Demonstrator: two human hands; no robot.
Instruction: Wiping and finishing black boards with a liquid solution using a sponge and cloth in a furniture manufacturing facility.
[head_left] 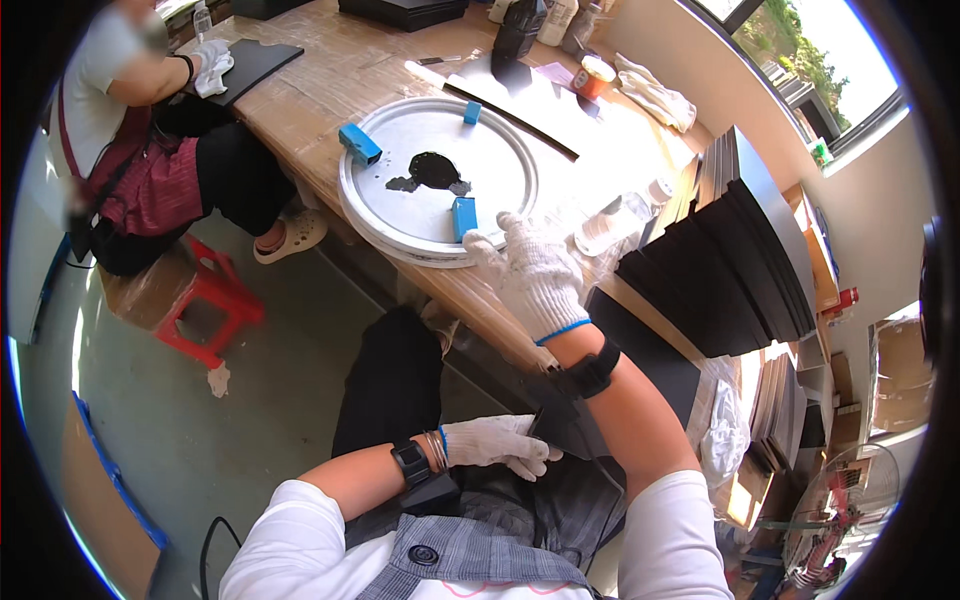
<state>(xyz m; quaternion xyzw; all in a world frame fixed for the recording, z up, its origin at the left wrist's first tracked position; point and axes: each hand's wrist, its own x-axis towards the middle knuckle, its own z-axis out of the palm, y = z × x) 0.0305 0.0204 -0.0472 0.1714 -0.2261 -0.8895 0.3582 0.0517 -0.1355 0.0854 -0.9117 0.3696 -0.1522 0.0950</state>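
I'm pinching a dark panel [583, 488] in my left hand [492, 442] while my right hand [537, 273], fingers spread, is hovering near a blue block [465, 219] that a careless brush might topple.

The right hand [538, 272] wears a white glove [545, 295] with a blue hem [564, 332]. Just beyond it is a sky-blue block [465, 218] on a white disc [395, 222] blotched black in the middle. To its right, the boards [735, 255] are black. The left hand [492, 442] is gloved in white; below it shows a grey checked apron [460, 545] with a black button [423, 555].
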